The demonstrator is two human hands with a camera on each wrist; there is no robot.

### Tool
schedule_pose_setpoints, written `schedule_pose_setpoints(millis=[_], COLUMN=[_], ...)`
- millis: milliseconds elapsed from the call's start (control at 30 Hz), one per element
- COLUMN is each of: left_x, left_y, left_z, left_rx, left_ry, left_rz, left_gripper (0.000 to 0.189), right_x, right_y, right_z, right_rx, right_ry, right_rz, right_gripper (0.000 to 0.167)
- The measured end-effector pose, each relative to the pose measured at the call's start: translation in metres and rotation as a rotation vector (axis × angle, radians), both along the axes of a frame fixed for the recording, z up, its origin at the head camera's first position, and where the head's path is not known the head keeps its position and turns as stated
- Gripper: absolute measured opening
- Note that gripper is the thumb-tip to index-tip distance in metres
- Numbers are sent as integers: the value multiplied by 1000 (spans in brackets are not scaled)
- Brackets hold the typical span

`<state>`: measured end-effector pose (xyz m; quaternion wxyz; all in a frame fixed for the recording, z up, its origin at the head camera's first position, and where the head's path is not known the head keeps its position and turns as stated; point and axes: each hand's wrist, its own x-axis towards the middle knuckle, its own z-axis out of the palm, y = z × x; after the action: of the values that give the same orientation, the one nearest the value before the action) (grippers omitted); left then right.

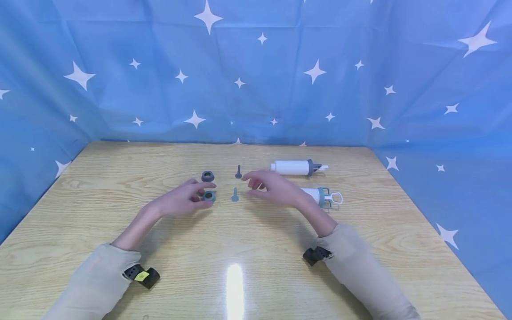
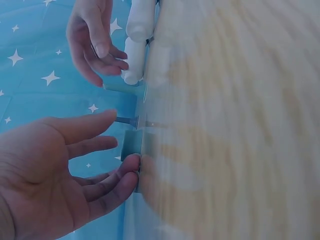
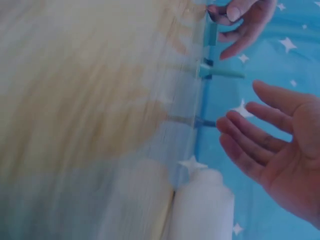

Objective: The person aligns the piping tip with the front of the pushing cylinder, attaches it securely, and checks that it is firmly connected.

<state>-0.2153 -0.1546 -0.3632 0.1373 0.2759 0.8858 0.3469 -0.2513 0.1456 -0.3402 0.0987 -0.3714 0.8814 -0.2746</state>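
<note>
My left hand (image 1: 182, 199) reaches over a teal ring-shaped cap (image 1: 209, 196), thumb and index finger spread either side. In the left wrist view its lower fingers (image 2: 131, 175) rest close by the cap; contact is unclear. Just beyond sits a dark grey ring cap (image 1: 207, 176). Two thin nozzle-like pieces, one teal (image 1: 234, 195) and one dark grey (image 1: 238, 172), stand upright on flared bases between the hands. My right hand (image 1: 274, 187), loosely bent and holding nothing, hovers near the dark grey piece. It partly hides a white tube (image 1: 311, 194) with a teal end and white loop handle.
Behind that tube lies another white tube (image 1: 292, 167) with a dark grey end and white plunger. Everything is on a light wooden table (image 1: 192, 275). A blue star-patterned curtain (image 1: 240, 58) borders the back and sides.
</note>
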Motion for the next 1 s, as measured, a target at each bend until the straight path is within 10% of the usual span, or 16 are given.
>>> schedule_pose_setpoints(millis=[600,1000], left_x=[-3,-3], left_y=[0,3], left_z=[-3,2], left_rx=[-12,-25], left_ry=[122,74], left_rz=[-35,25], left_gripper=[18,18], right_x=[-10,-12], right_y=[-28,-32], right_z=[-5,-5], right_rx=[104,82], right_ry=[-41,-3], right_rz=[142,183], right_gripper=[31,10])
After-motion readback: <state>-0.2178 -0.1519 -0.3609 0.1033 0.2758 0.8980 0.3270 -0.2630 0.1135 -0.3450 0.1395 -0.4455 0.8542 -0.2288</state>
